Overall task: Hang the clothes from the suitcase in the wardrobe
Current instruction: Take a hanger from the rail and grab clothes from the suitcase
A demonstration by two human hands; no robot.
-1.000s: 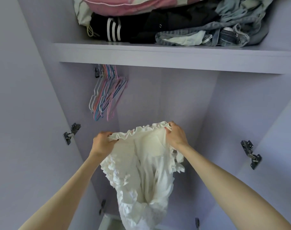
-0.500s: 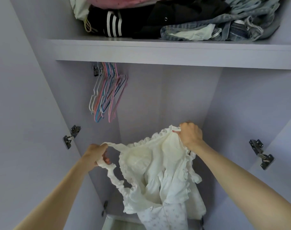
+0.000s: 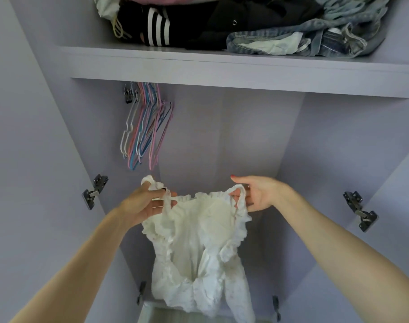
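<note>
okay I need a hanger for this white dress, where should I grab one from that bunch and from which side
Take the outermost pink hanger, nearest the open side of the bunch of hangers. Come from the right, curling your fingers round its sloping arm below the hook: the hooks crowd together under the shelf, while the arms splay apart.

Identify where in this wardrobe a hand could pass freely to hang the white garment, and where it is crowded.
Free: the stretch under the shelf to the right of the hangers, running to the right wall. Crowded: the far left, where the hangers bunch, and the shelf top, piled with folded clothes. Both hands, left hand and right hand, hold the white garment by its straps.
</note>
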